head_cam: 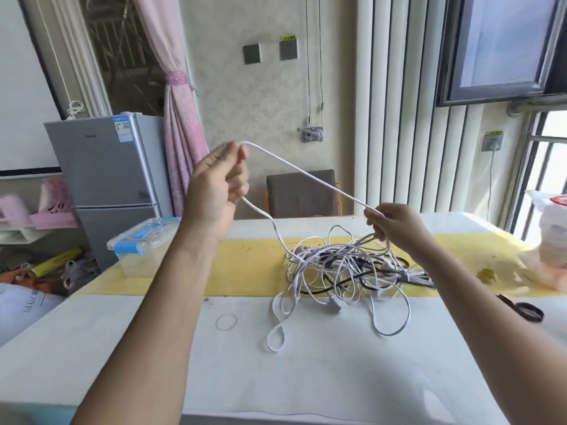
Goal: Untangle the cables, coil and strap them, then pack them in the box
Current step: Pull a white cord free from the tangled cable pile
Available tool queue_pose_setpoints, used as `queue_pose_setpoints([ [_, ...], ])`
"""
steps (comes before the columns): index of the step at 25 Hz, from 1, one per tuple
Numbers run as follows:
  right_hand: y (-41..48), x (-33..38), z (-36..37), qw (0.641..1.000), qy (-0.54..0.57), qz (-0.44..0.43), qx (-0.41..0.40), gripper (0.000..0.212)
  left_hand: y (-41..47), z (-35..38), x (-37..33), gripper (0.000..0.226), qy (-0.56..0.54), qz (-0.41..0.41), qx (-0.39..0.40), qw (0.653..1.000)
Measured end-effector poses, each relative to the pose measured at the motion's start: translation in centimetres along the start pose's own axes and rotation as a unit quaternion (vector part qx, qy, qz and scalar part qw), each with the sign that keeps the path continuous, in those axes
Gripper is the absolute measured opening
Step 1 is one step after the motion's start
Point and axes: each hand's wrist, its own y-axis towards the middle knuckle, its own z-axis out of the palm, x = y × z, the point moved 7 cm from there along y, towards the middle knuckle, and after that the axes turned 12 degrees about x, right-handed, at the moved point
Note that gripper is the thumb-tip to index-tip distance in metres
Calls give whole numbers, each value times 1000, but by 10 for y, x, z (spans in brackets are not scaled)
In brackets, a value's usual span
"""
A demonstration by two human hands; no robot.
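Observation:
A tangle of white and black cables (346,271) lies in the middle of the table, partly on a yellow strip. My left hand (219,185) is raised above the table and grips a white cable (306,173), which runs taut down to my right hand (392,223). My right hand pinches that same cable just above the tangle's far edge. Below my left hand the cable drops back into the pile. A clear plastic box (144,246) with a blue-latched lid stands at the table's left edge. A rubber band (226,321) lies on the white cloth in front.
The table (306,378) has a white cover. A dark band (526,311) lies at the right. A white plastic bag (549,237) stands at the far right. A chair (302,194) is behind the table and a grey fridge (104,170) stands to the left.

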Motion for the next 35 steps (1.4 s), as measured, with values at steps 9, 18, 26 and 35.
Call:
queue_pose_setpoints([
  [9, -6, -56, -3, 993, 11, 58, 104, 16, -34, -138, 57, 32, -18, -106, -283, 953],
  [18, 30, 84, -50, 982, -73, -162, -58, 22, -27, -108, 133, 37, 432, -383, -59, 814],
  [26, 16, 84, 35, 941, -257, -221, -8, 30, -3, 59, 121, 27, 313, -217, 189, 905],
  [35, -62, -29, 24, 963, -262, -61, 0, 79, -55, 52, 209, 33, 1, -344, 75, 936],
])
